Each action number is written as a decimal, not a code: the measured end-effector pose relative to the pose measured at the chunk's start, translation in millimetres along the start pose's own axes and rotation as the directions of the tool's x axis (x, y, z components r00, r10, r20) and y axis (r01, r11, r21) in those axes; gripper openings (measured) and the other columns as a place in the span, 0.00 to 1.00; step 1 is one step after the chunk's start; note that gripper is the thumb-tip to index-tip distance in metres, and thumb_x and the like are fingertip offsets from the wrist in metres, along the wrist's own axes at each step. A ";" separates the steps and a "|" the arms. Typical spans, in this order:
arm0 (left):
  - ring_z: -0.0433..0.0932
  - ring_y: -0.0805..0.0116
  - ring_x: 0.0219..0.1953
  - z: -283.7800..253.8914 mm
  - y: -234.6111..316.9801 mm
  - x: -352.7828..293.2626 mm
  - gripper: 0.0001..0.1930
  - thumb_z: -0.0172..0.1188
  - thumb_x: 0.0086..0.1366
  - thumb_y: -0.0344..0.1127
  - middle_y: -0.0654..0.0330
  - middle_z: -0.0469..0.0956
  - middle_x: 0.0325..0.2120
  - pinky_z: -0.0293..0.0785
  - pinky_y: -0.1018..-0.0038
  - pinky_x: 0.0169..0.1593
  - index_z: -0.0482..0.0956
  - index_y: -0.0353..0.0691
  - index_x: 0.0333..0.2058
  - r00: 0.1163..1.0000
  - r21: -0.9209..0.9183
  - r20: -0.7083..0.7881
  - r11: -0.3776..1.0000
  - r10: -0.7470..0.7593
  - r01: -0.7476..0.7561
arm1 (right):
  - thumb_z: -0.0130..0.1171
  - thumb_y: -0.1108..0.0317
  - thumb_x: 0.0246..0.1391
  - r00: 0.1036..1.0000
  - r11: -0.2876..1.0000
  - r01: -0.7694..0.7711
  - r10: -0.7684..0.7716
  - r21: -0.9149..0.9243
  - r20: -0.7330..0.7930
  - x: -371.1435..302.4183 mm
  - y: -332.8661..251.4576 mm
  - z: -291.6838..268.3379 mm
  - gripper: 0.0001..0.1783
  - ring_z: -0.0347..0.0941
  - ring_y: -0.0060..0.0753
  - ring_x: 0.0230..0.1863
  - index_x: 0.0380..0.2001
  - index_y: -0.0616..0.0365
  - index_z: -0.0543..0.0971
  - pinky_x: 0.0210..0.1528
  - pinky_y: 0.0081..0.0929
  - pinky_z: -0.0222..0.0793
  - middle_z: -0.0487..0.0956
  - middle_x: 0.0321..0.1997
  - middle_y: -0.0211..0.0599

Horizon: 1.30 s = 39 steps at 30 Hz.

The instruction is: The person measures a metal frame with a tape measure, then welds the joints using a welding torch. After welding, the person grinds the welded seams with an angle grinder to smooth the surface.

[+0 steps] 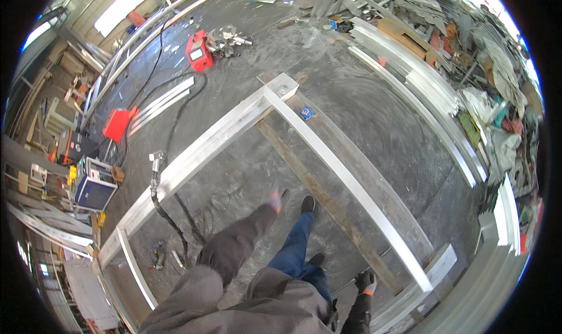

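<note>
Dark jacket [275, 302] nearest the camera, lower edge; below it, blue trousers [288, 249] and dark shoes [308, 203] on the grey floor [240, 173]. Left hand [275, 199]: out ahead of the body, over the floor between the two long sides of a metal frame; motion-blurred, grip not readable. Right hand [366, 282]: dark-gloved, orange at the cuff, low and to the right, just beside a brownish strip [321, 192]; whether its grip is closed on anything cannot be made out.

Metal frame [213, 138]: around the person's standing place, its corner straight ahead. Left side a thick beam, right side a narrower pale bar [349, 186]; short crosspiece [443, 262] at the bar's near end.

Torch-like tool [156, 158] at the left beam, black cable [167, 220] trailing toward the person. Farther off: red machine [199, 51], red case [119, 124], blue-and-white unit [93, 185] at left; pale metal lengths [421, 85] and scrap heap [468, 47] at right.
</note>
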<state>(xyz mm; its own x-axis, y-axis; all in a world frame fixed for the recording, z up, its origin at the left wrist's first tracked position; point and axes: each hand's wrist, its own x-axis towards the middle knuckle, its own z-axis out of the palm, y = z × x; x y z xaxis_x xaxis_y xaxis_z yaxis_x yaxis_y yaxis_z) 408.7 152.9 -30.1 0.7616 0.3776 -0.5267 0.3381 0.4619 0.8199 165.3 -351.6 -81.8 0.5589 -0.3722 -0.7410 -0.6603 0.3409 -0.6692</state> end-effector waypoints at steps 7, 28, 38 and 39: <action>0.73 0.48 0.56 210.3 135.9 214.2 0.30 0.63 0.61 0.46 0.46 0.71 0.57 0.73 0.58 0.56 0.67 0.45 0.60 0.869 0.939 0.336 -0.059 0.364 -0.339 | 0.48 0.47 0.63 0.983 0.984 -0.114 0.092 0.138 0.158 -29.8 -38.6 64.9 0.25 0.77 0.44 0.33 0.40 0.61 0.79 0.33 0.38 0.73 0.80 0.32 0.44; 0.71 0.59 0.59 216.2 47.0 -60.6 0.34 0.67 0.60 0.48 0.54 0.74 0.56 0.67 0.64 0.62 0.68 0.45 0.63 0.768 0.463 0.590 0.676 0.248 -0.574 | 0.45 0.37 0.64 0.490 0.900 -0.435 0.207 0.032 0.847 -4.4 -291.6 300.0 0.33 0.75 0.56 0.52 0.63 0.46 0.69 0.42 0.52 0.75 0.75 0.58 0.44; 0.77 0.60 0.33 122.9 14.7 -235.3 0.15 0.60 0.66 0.45 0.56 0.80 0.33 0.75 0.62 0.37 0.79 0.41 0.43 0.989 0.316 0.125 0.941 0.084 -0.120 | 0.66 0.71 0.50 0.151 0.644 0.765 -0.126 -0.035 0.980 -59.6 -233.7 258.4 0.21 0.76 0.31 0.30 0.42 0.61 0.66 0.29 0.31 0.77 0.77 0.32 0.41; 0.77 0.60 0.27 114.2 10.9 -245.6 0.14 0.61 0.65 0.45 0.56 0.79 0.28 0.75 0.61 0.31 0.81 0.39 0.38 0.985 0.145 0.140 0.983 0.096 -0.117 | 0.64 0.69 0.53 0.187 0.667 0.733 -0.014 -0.131 0.982 -74.5 -236.2 251.3 0.20 0.75 0.30 0.26 0.43 0.60 0.64 0.24 0.29 0.75 0.75 0.29 0.39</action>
<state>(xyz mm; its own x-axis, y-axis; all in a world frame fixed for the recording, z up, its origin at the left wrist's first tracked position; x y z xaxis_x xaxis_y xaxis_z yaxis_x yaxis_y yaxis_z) 288.4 -26.4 133.8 0.8607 0.3040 -0.4085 0.3232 0.2937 0.8996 405.6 -187.5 117.6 0.6064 0.7736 -0.1839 -0.0960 -0.1584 -0.9827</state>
